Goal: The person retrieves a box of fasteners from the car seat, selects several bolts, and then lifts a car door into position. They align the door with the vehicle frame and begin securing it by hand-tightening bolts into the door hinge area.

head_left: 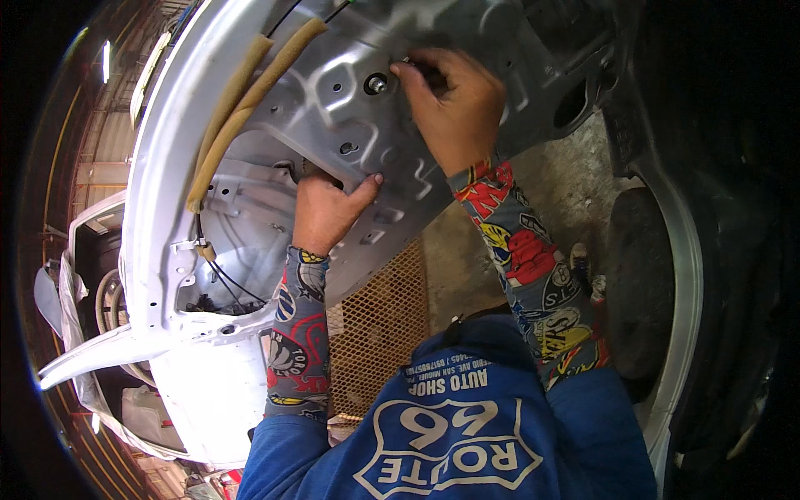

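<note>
A bare silver-grey car door (390, 171) stands open in front of me, its inner metal panel full of holes and pressed ridges. My left hand (327, 212) reaches into an opening in that panel. Its thumb lies stretched out on the metal beside the opening, while the fingers are hidden behind the edge. Higher up, my right hand (457, 104) is closed in a pinch, thumb and forefinger against the panel; what is between them is too small to name. Just left of those fingertips, a round metal spindle (377, 84) sticks out through a hole.
Foam-sleeved cables (250, 112) hang along the door's left part, with thin black cables (233, 279) below. A brown mesh panel (379, 321) lies under the door. At right is the car body's door frame (690, 275). Another vehicle (98, 292) stands far left.
</note>
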A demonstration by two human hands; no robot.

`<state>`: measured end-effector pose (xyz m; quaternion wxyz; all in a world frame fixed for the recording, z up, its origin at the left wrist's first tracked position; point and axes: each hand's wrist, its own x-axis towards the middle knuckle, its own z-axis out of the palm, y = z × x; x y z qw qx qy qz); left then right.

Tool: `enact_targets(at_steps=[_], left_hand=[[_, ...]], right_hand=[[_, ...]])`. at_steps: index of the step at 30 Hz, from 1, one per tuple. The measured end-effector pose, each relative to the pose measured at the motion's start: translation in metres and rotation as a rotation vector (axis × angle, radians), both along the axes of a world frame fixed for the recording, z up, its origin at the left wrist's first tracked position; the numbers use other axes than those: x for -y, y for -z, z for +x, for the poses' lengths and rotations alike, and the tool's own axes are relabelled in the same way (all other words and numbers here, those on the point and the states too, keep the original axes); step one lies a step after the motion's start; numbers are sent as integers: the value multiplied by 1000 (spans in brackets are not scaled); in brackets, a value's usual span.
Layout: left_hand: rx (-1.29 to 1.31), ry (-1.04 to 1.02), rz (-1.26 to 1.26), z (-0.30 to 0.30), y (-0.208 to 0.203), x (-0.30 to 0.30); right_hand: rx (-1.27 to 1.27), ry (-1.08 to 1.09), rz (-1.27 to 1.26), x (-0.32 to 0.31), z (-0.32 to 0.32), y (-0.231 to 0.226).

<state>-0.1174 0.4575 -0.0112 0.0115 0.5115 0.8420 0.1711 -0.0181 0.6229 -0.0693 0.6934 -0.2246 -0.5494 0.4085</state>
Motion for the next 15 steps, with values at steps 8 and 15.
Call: enact_targets(at_steps=[8, 15], left_hand=[[-5, 22, 23, -9, 6, 3], [37, 18, 56, -5, 4, 3]], right_hand=[[66, 81, 24, 1, -1, 2], [137, 37, 22, -1, 2, -4]])
